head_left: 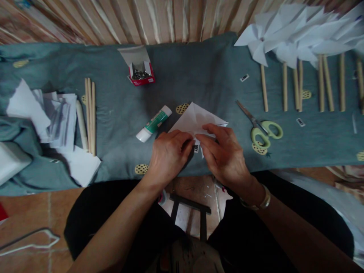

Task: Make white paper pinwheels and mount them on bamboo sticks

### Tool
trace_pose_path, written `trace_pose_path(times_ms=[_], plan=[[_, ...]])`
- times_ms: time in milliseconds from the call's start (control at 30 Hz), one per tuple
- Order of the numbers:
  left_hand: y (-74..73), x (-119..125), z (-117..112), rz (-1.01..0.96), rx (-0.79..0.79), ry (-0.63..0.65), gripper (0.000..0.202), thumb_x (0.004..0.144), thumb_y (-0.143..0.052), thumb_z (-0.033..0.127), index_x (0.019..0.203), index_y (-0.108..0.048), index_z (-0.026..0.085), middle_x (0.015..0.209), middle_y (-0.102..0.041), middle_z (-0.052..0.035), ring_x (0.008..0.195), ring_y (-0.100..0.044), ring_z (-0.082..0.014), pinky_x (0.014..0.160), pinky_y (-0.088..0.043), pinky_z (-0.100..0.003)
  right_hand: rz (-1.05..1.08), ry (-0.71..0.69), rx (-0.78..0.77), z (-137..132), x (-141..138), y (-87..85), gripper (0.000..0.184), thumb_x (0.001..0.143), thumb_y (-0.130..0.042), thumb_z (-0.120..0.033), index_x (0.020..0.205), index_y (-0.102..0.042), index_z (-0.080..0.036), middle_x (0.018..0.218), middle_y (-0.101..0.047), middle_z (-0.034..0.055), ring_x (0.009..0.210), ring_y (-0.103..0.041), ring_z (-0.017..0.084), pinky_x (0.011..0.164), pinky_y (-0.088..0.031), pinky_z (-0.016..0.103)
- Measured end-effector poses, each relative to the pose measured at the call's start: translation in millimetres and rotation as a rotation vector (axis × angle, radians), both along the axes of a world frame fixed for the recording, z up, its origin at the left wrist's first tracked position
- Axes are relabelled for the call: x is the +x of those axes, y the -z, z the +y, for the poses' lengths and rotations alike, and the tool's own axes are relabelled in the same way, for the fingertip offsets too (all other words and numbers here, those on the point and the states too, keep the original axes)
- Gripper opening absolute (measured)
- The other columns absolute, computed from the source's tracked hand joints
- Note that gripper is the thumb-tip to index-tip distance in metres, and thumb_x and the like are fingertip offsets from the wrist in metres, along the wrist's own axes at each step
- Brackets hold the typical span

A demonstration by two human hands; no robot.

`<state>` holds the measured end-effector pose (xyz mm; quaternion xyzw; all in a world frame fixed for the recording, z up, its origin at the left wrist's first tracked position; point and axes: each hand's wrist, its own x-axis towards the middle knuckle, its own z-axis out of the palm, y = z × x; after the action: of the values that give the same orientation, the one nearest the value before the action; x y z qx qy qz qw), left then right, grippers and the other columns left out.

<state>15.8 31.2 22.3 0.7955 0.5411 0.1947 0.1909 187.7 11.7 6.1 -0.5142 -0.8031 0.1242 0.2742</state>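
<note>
A white sheet of paper [196, 115] with creases and a peaked top lies on the cloth before me. My left hand [172, 151] is closed in a pinch at its lower left edge. Opposite it, my right hand [223, 151] has its fingertips pressed on the paper close to the left fingertips; what is between them is too small to make out. A small printed label [196, 148] shows just under the fingers. Left of the paper lies a green and white glue stick [154, 123]. Scissors with green handles [260, 129] rest to the right.
An open red box of small metal pieces [140, 74] stands farther back. Paper pinwheels [264, 38] on wooden sticks lie at the back right. Wooden sticks [90, 117] and cut paper pieces [64, 121] are on the left. A green-grey cloth [193, 76] covers the table.
</note>
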Motion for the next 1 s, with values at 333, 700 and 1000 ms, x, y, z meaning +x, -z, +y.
trace_pose_path(times_ms=[333, 700, 1000], plan=[[0.9, 0, 1, 0.002, -0.007, -0.002, 0.015, 0.09, -0.057, 0.023, 0.086, -0.07, 0.016, 0.08, -0.071, -0.004, 0.071, -0.064, -0.017, 0.069, -0.047, -0.03, -0.132, -0.017, 0.08, 4, -2, 1.0, 0.029, 0.094, -0.044, -0.014, 0.114, -0.064, -0.02, 0.127, -0.059, 0.0119, 0.113, -0.052, 0.027, 0.091, -0.05, 0.045], [0.0, -1, -6, -0.012, 0.078, 0.072, 0.014, 0.089, -0.057, 0.019, 0.093, -0.07, 0.017, 0.091, -0.067, -0.0055, 0.081, -0.063, -0.0172, 0.075, -0.051, -0.031, -0.197, -0.042, 0.084, 3, -12, 0.7, 0.029, 0.095, -0.04, -0.011, 0.113, -0.063, -0.012, 0.124, -0.063, 0.0171, 0.114, -0.054, 0.029, 0.088, -0.048, 0.047], [2.5, -1, -8, 0.006, 0.141, 0.105, 0.016, 0.092, -0.055, 0.02, 0.095, -0.071, 0.015, 0.091, -0.067, -0.0072, 0.084, -0.062, -0.0191, 0.078, -0.052, -0.033, -0.018, 0.038, 0.057, 11, 17, -4.8, 0.044, 0.091, -0.042, -0.011, 0.133, -0.052, -0.024, 0.134, -0.056, 0.012, 0.125, -0.051, 0.029, 0.1, -0.046, 0.05]])
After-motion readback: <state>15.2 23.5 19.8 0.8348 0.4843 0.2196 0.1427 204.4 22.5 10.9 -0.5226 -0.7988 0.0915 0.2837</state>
